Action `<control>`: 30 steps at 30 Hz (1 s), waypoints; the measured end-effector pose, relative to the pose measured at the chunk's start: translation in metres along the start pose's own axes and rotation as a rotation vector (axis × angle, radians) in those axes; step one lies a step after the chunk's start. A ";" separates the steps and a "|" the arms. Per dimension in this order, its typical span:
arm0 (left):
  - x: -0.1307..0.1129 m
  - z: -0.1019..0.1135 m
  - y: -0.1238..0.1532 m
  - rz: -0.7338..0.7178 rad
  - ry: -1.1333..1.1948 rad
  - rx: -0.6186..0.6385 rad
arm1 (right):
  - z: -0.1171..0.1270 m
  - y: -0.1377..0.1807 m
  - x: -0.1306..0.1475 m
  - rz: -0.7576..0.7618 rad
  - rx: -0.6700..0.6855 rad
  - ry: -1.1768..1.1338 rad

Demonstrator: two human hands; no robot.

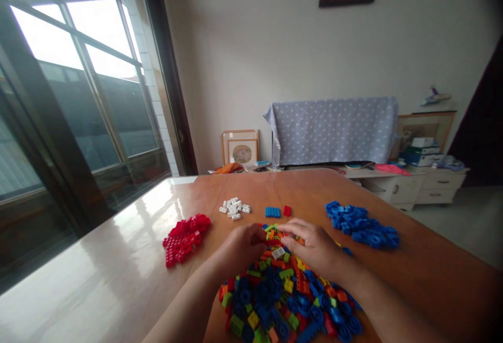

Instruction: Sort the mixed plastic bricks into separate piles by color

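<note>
My left hand (pixel 247 243) is closed at the far part of a mixed pile of toy building bricks (pixel 271 301), its fingers pinched on a long red brick (pixel 272 242). Across from it, my right hand (pixel 310 241) reaches over the same pile with thumb and fingers apart; its fingertips are close to the red brick, and I see nothing held in it. A white brick (pixel 278 253) lies just below the hands. Blue, green, yellow, orange and red pieces make up the pile, partly hidden by both hands and forearms.
Red bricks (pixel 186 238) are heaped on the left of the wooden table (pixel 298 188), blue pieces (pixel 361 225) on the right. Farther back lie white bricks (pixel 234 208), a row of blue bricks (pixel 272 212) and small red ones (pixel 287 211). A cabinet (pixel 416 188) stands beyond.
</note>
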State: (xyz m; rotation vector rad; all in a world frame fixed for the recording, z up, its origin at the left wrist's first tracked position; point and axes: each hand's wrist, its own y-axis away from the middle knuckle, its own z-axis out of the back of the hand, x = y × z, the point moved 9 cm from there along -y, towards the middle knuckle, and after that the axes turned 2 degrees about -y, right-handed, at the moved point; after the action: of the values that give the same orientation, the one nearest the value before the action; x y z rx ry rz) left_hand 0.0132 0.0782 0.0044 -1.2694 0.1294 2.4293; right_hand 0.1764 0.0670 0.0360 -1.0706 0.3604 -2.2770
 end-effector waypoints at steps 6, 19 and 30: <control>-0.006 -0.005 -0.001 -0.033 0.177 0.016 | -0.023 0.002 0.012 0.008 0.127 0.090; 0.042 0.049 0.027 0.221 -0.529 0.104 | 0.016 0.001 -0.053 -0.148 -0.185 0.081; 0.050 0.056 0.020 0.225 -0.621 0.032 | 0.013 0.003 -0.079 -0.208 -0.196 0.058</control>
State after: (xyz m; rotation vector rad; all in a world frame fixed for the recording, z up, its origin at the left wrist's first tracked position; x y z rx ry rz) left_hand -0.0630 0.0893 -0.0048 -0.4586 0.1385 2.8770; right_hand 0.2268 0.1137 -0.0054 -1.1886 0.5270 -2.5021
